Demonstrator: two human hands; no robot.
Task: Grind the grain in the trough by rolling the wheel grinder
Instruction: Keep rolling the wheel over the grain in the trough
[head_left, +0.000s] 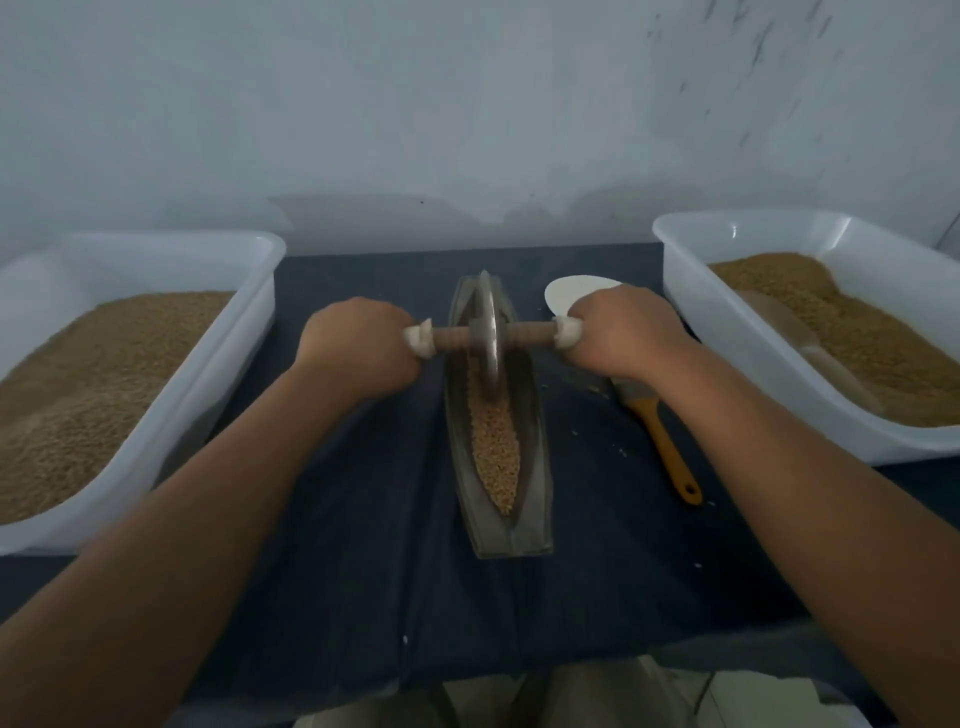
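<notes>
Clasping wheel grinder (488, 335) with left hand (358, 348) and right hand (623, 332), either side of trough (535, 467). Standing on grain (496, 452) in its far half.

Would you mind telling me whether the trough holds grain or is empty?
Not empty: grain lies along the trough groove, nearer the camera than the wheel grinder.

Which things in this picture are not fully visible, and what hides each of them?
Head view:
- Brush: head mostly hidden under the right hand and wrist.
- White flat thing: near part covered by the right hand; what it is, unclear.
- Handle ends of the wheel grinder: inside the left hand and right hand.
- Left tub: cut off by the left edge.
</notes>
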